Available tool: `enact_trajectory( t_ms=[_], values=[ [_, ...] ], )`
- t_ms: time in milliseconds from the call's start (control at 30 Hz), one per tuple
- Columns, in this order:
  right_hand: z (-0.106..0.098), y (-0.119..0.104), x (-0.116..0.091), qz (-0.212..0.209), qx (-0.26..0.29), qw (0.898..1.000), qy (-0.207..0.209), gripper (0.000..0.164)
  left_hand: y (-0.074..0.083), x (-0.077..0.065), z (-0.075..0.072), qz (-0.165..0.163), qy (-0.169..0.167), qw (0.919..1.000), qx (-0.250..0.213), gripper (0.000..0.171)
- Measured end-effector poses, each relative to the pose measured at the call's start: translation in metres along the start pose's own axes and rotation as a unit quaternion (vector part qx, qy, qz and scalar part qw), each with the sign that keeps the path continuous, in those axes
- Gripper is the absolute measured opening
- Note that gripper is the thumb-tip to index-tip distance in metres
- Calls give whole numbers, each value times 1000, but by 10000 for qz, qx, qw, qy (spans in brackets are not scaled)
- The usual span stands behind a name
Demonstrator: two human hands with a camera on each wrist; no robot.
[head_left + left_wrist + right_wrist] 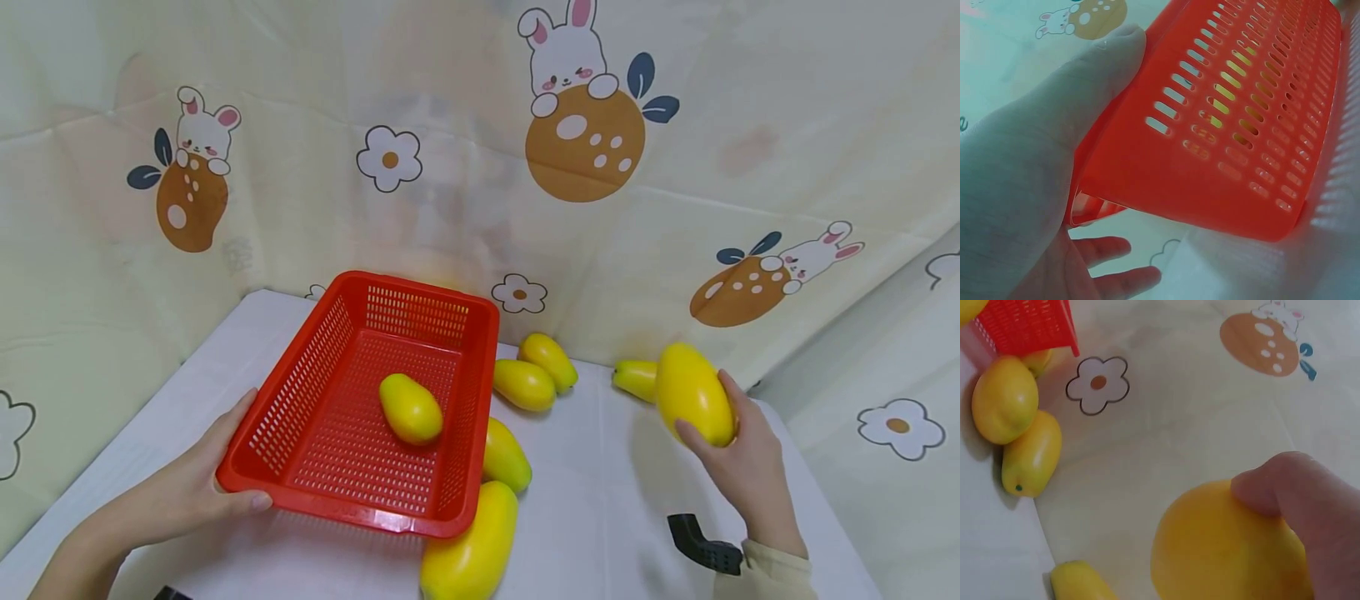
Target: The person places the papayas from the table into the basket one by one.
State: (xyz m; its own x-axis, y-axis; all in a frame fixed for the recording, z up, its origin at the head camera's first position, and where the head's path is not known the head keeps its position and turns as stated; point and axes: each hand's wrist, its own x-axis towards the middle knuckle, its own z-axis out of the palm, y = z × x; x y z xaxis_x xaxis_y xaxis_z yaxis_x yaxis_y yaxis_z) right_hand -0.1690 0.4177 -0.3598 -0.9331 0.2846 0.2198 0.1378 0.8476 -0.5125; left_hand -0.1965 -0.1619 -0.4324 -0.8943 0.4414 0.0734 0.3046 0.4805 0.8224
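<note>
My left hand (183, 500) grips the near left corner of a red plastic basket (337, 512), thumb along its rim. In the left wrist view the basket's slotted side (1141, 175) slants over the white table, and two fingers stick out below the corner. One yellow mango (411, 410) lies inside on the mesh floor. At the right, my right hand (761, 467) holds a large yellow mango (692, 396) between thumb and fingers, raised over the table. The right wrist view shows the thumb (1266, 487) pressed on this mango; the other fingers are hidden there.
Just right of the basket lie two mangoes (525, 385) at the back and two more (472, 542) nearer, partly covered by it. Another mango (633, 379) sits behind the held one. A rabbit-print cloth (450, 217) hangs behind the white table (577, 500).
</note>
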Motion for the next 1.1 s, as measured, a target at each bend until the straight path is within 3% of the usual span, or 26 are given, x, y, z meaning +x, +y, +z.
enact_trajectory(
  t_ms=[200,667,1100],
  values=[
    [-6,-17,-4,-76,362,9990,233,85,0,0,0,11,-11,10000,-66,112],
    [-14,-44,-17,-261,625,9947,768,87,1,-1,-1,100,78,9997,186,112],
    [-16,-73,-32,-551,882,9842,1431,90,0,0,-1,20,28,9999,102,112]
  ],
)
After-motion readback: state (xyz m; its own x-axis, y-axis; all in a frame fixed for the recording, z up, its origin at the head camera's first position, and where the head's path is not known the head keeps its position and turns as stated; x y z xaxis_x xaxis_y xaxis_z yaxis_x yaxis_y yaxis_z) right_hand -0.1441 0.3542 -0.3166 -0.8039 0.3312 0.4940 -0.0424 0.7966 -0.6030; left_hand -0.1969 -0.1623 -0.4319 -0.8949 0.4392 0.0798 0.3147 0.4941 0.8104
